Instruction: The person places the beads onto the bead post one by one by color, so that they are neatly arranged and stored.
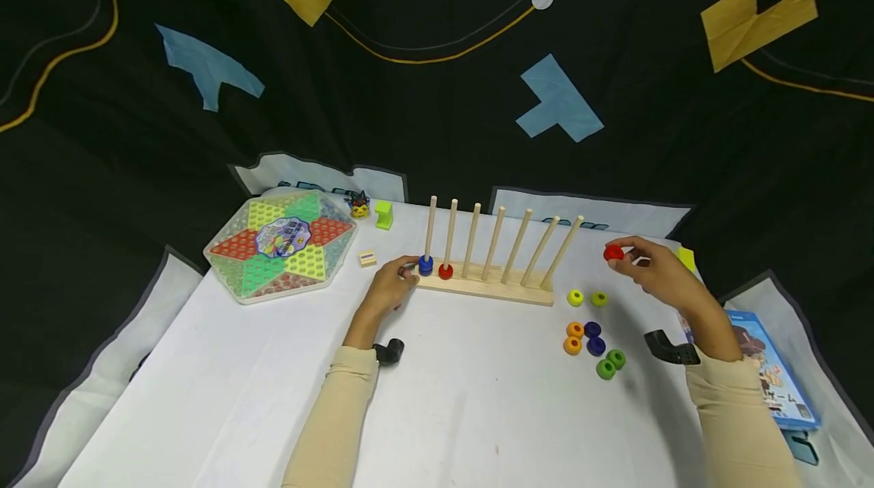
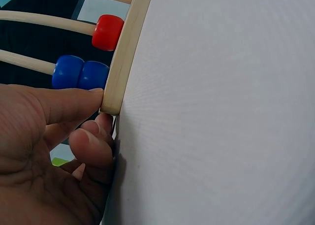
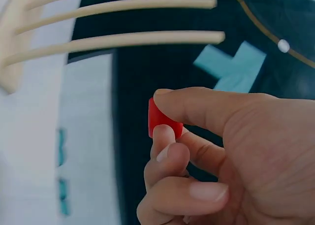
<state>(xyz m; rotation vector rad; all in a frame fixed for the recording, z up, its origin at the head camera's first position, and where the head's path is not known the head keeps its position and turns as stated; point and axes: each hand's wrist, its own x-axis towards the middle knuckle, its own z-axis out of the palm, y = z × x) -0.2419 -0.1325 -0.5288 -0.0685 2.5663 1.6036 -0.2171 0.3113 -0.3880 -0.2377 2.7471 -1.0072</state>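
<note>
A wooden peg rack [image 1: 492, 291] with several upright pegs stands across the middle of the table. Two blue beads [image 1: 425, 270] are stacked on its leftmost peg, and one red bead [image 1: 445, 272] sits on the neighbouring peg. My left hand [image 1: 389, 284] holds the left end of the rack's base; in the left wrist view the thumb [image 2: 74, 105] presses on the base beside the blue beads. Above the table, right of the rack, my right hand [image 1: 658, 273] pinches another red bead [image 3: 165, 120] between thumb and fingers, apart from the pegs.
Loose yellow beads [image 1: 576, 297], orange beads [image 1: 573, 345], dark blue beads [image 1: 596, 346] and green beads [image 1: 606, 369] lie right of the rack. At the left is a hexagonal game board [image 1: 232, 275], near a small figure [image 1: 358, 205] and green block [image 1: 384, 215]. A blue case [image 1: 785, 382] lies far right.
</note>
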